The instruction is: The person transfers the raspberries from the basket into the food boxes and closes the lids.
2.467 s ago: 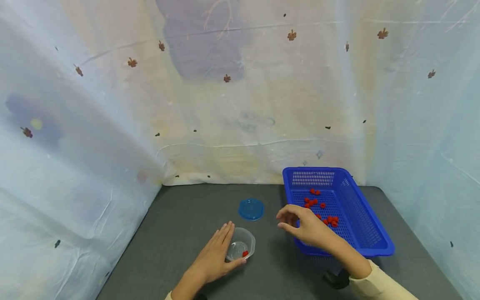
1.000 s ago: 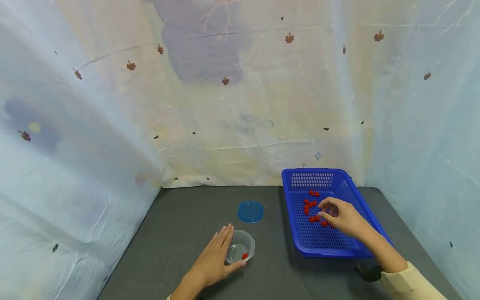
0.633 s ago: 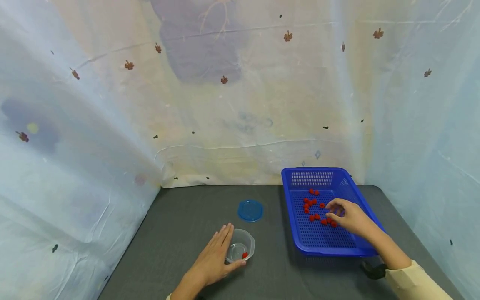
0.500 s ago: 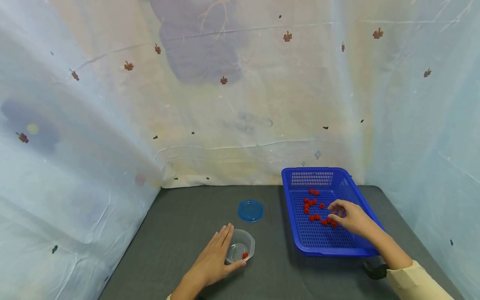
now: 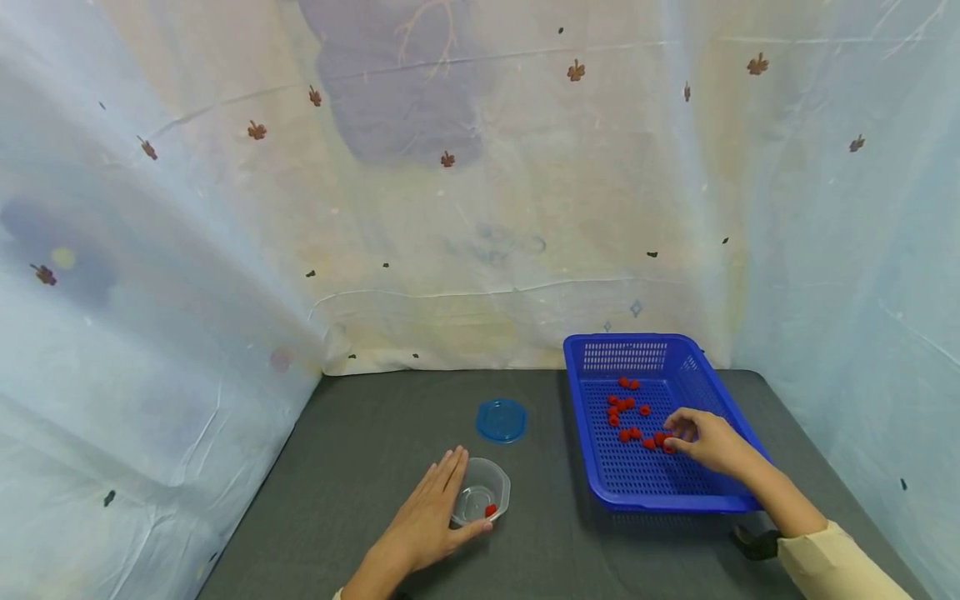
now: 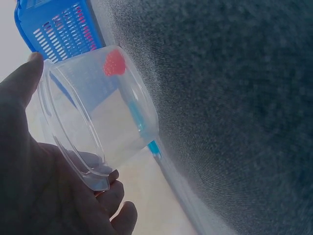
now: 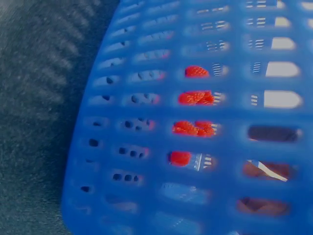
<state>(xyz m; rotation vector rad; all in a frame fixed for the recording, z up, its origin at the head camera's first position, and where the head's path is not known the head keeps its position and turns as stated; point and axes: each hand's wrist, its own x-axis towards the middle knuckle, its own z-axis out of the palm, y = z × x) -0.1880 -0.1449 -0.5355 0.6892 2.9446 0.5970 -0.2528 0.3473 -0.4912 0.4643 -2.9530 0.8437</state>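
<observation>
My left hand point(image 5: 426, 518) rests against the left side of a clear plastic tub point(image 5: 491, 477), fingers straight, thumb at its near rim. One red raspberry point(image 5: 491, 510) lies inside the tub; the left wrist view shows this raspberry point(image 6: 115, 62) through the wall. My right hand point(image 5: 708, 442) is inside the blue basket point(image 5: 675, 503), its thumb and fingers bent around or just above a raspberry at the near right of the scattered red raspberries point(image 5: 621, 406). Whether the fingertips touch it cannot be told. The right wrist view shows the basket's slotted wall point(image 7: 161, 115), with raspberries behind it and my fingers mostly hidden.
A round blue lid point(image 5: 502, 421) lies on the dark grey table point(image 5: 390, 433) behind the tub. A patterned cloth point(image 5: 487, 208) hangs behind and on both sides of the table. A dark strap point(image 5: 753, 543) is at my right wrist.
From near the tub, my right hand has moved right over the basket, then lowered slightly toward the near-right raspberries, its fingertips drawing closer together. My left hand has stayed at the tub.
</observation>
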